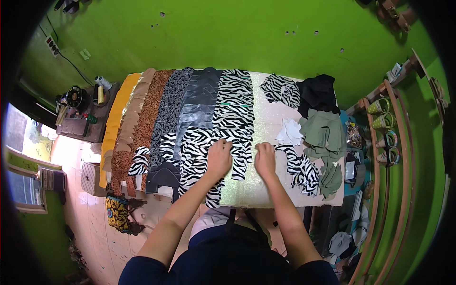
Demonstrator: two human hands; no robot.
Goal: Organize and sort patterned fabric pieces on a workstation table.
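Zebra-print cut pieces (197, 152) overlap across the middle of the table (266, 190). My left hand (220, 159) rests on them, its fingers curled down at the edge of a zebra-print piece (241, 159). To the right, my right hand (265, 160) is over the pale tabletop with its fingers bent and drawn together; whatever is under the fingertips is hidden. Close beside it lie zebra-print offcuts (304, 171) and a white scrap (289, 132). A column of zebra-print pieces (233, 99) runs away from me toward the wall.
Overlapping rows of grey (199, 90), patterned grey (168, 104), leopard-print (147, 114), tan (130, 118) and yellow pieces (114, 128) cover the left. Black (317, 92) and olive scraps (325, 133) lie right. A sewing machine (76, 99) and a wooden shoe rack (375, 161) flank the table.
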